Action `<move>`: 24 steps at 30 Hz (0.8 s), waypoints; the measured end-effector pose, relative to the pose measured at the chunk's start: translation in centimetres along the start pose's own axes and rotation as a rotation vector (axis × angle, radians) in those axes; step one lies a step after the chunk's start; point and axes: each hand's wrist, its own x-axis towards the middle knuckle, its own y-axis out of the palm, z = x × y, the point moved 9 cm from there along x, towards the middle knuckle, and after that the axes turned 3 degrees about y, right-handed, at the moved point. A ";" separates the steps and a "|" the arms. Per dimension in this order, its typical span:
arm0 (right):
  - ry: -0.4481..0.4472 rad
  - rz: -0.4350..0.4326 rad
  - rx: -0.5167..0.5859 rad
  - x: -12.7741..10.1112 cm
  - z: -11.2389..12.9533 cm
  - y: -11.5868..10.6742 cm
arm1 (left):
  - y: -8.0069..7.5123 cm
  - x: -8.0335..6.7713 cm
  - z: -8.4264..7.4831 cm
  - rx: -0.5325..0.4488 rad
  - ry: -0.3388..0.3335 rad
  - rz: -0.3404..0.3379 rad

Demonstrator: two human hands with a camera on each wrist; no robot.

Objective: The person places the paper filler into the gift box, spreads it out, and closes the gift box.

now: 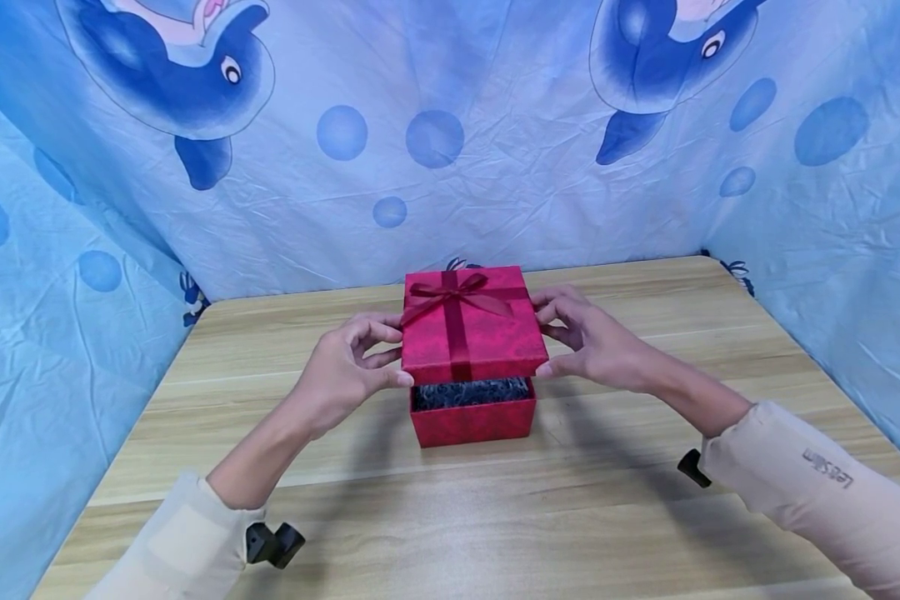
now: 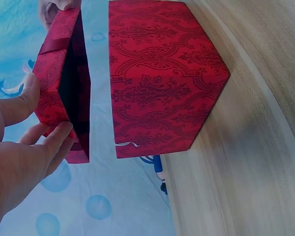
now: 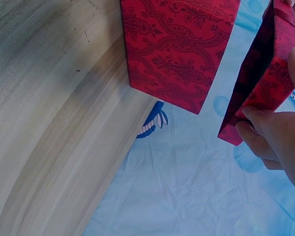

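A red patterned gift box lid (image 1: 487,337) with a dark red ribbon bow (image 1: 459,293) is held level above its box base (image 1: 476,423). My left hand (image 1: 348,364) grips the lid's left side, thumb at the near corner and fingers along the edge. On the opposite side my right hand (image 1: 588,337) holds the lid the same way. Both wrist views show a gap between the lid (image 2: 56,73) and the base (image 3: 179,49). Dark shredded filling (image 1: 468,393) shows in the base's front opening; the lid hides the rest of the inside.
The box base stands on a light wood-grain table (image 1: 487,525). Blue fabric with cartoon dolphins (image 1: 195,75) hangs behind the table and along both sides. Black wrist mounts (image 1: 273,543) stick out from the sleeves.
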 end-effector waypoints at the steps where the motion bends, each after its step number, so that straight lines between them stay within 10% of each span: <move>1: -0.002 0.001 0.004 0.0 0.0 0.0 | 0.0 0.0 0.0 -0.003 0.000 0.001; 24: 0.012 0.039 0.030 -0.3 -2.0 1.4 | 0.2 -0.7 2.7 -0.014 -0.050 -0.010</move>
